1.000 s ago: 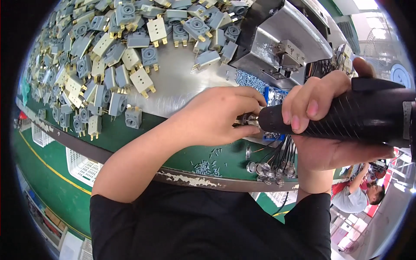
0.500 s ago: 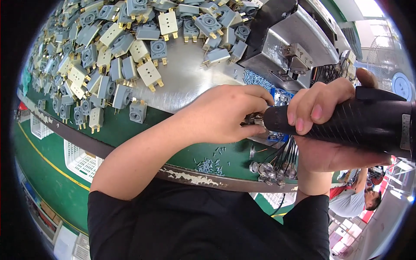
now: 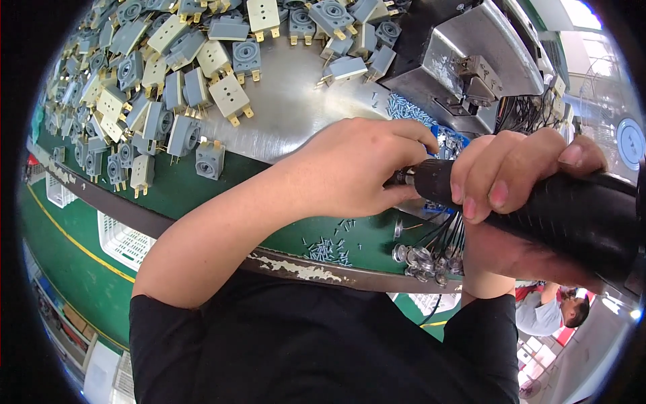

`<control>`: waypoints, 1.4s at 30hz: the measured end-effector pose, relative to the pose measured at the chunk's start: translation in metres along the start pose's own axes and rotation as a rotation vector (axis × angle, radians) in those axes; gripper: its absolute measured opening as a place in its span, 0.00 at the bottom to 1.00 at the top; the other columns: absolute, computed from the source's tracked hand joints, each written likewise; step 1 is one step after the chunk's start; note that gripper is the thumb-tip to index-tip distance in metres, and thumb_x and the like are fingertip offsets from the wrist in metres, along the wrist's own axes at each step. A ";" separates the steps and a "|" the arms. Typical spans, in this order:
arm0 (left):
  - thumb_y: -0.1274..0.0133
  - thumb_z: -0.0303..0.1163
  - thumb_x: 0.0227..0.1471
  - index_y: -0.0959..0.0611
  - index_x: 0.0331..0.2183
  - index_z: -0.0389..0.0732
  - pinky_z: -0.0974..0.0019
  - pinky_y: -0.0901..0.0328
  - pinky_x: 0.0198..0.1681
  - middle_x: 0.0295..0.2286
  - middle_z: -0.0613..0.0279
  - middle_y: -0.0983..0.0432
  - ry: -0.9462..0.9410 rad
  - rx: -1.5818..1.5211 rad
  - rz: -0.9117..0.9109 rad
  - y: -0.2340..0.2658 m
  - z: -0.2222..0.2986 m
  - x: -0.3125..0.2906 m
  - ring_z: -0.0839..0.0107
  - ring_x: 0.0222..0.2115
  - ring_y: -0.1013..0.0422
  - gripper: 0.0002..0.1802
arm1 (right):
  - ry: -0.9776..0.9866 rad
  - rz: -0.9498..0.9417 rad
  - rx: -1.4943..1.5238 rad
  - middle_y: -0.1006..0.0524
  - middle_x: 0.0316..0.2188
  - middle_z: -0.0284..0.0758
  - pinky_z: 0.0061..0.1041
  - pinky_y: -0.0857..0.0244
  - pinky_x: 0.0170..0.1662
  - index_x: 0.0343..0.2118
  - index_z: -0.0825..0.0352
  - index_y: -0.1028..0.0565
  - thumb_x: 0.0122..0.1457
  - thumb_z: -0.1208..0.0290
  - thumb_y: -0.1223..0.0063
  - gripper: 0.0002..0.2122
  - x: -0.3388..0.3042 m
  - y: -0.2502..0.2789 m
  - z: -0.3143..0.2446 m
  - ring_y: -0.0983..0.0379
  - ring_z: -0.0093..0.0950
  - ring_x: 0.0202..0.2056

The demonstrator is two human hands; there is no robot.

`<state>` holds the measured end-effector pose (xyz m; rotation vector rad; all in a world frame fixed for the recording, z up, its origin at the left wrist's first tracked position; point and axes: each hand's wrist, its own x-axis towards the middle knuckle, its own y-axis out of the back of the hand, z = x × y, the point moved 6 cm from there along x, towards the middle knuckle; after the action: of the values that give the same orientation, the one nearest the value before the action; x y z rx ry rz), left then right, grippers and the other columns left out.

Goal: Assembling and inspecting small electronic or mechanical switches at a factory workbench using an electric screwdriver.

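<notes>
A view down over a person's two bare hands at a green counter (image 3: pixel 202 192) with a shiny metal sheet laid on it. The right hand (image 3: pixel 518 182) is wrapped tight around the ribbed black handle of a powered screwdriver (image 3: pixel 572 219), held nearly level so its tip points left. The left hand (image 3: pixel 356 168) is cupped over that tip, fingers (image 3: pixel 404 135) curled closed, apparently steadying a small part or screw against the bit; what it pinches is hidden under the hand, so I cannot tell.

Just below the screwdriver tip, loose small screws (image 3: pixel 328 249) lie scattered on the counter, close enough to pick up. Beside them, a bundle of black wires with metal end caps (image 3: pixel 424 256) hangs over the counter edge. Above the screwdriver stands a grey metal fixture (image 3: pixel 471 67), with more screws in a blue tray (image 3: pixel 410 111) at its foot. Well to the left of the screwdriver, grey and cream plastic socket parts (image 3: pixel 175 74) with brass prongs are heaped across the metal sheet.
</notes>
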<state>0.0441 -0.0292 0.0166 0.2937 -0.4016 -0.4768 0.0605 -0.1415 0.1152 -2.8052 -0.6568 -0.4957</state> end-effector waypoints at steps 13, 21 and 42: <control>0.34 0.36 0.49 0.14 0.39 0.39 0.54 0.27 0.43 0.42 0.63 0.20 -0.005 0.013 -0.042 0.003 0.004 0.002 0.54 0.40 0.21 0.15 | 0.048 -0.027 0.022 0.31 0.27 0.32 0.31 0.34 0.28 0.71 0.68 0.47 0.54 0.20 0.53 0.56 0.017 0.004 -0.007 0.32 0.25 0.22; 0.31 0.31 0.45 0.13 0.43 0.41 0.56 0.27 0.46 0.43 0.53 0.20 -0.167 0.106 0.027 0.005 0.013 0.003 0.53 0.43 0.22 0.20 | 0.113 -0.049 -0.004 0.29 0.30 0.35 0.32 0.33 0.32 0.71 0.68 0.48 0.56 0.21 0.56 0.55 0.029 0.050 -0.042 0.31 0.28 0.24; 0.26 0.26 0.39 0.13 0.34 0.38 0.58 0.24 0.42 0.35 0.58 0.15 -0.376 0.117 0.128 -0.006 0.033 -0.011 0.57 0.39 0.18 0.17 | -0.111 -0.183 -1.139 0.23 0.43 0.41 0.35 0.31 0.52 0.51 0.69 0.24 0.65 0.62 0.42 0.17 -0.051 0.044 -0.042 0.25 0.37 0.49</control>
<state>0.0181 -0.0347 0.0397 0.2897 -0.8122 -0.3830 0.0267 -0.2115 0.1289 -3.8549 -0.8399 -1.0050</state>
